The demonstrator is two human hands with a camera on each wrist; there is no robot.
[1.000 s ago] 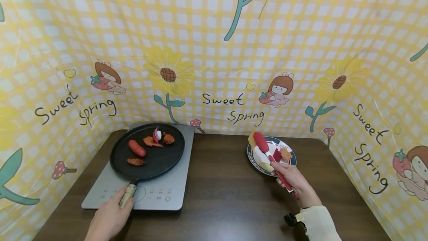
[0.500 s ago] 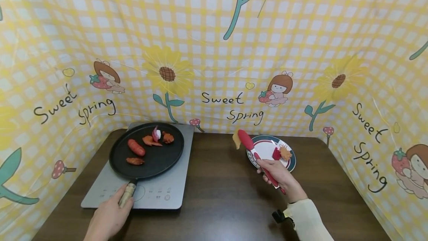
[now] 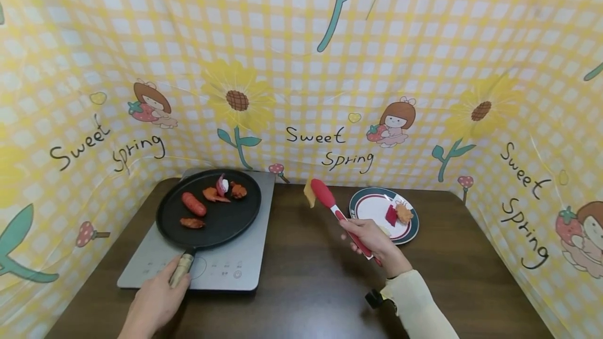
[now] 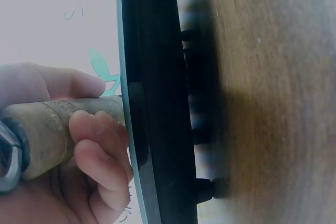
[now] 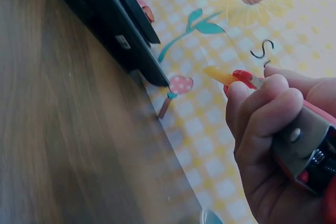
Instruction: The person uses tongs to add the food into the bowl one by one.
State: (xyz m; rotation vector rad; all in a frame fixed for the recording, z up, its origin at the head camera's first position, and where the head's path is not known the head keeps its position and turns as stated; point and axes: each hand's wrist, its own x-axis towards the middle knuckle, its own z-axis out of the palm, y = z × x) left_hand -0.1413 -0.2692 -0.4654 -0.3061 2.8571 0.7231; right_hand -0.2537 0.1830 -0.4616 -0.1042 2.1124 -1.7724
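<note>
My left hand (image 3: 157,297) grips the wood-coloured handle (image 3: 182,270) of a black frying pan (image 3: 221,226); its fingers wrap that handle (image 4: 44,129) in the left wrist view. In the pan lie a red sausage (image 3: 193,204), a brown wing-like piece (image 3: 192,223), and several orange and purple-white pieces near the far rim. With my right hand (image 3: 372,239) I hold red-tipped tongs (image 3: 325,195) over the table, between pan and plate. A thin yellow piece (image 3: 309,193) is pinched in the tong tips; the right wrist view shows this yellow piece (image 5: 218,74) too.
The pan stands on a silver induction cooker (image 3: 249,271) at the left. At the right is a blue-rimmed white plate (image 3: 365,203) bearing a dark red piece (image 3: 391,215) and an orange-tan piece (image 3: 403,213). Patterned yellow cloth (image 3: 301,93) walls the dark wooden table (image 3: 301,276) at back and sides.
My right hand has carried the tongs and yellow piece leftward from over the plate toward the pan. My left hand stays on the pan handle.
</note>
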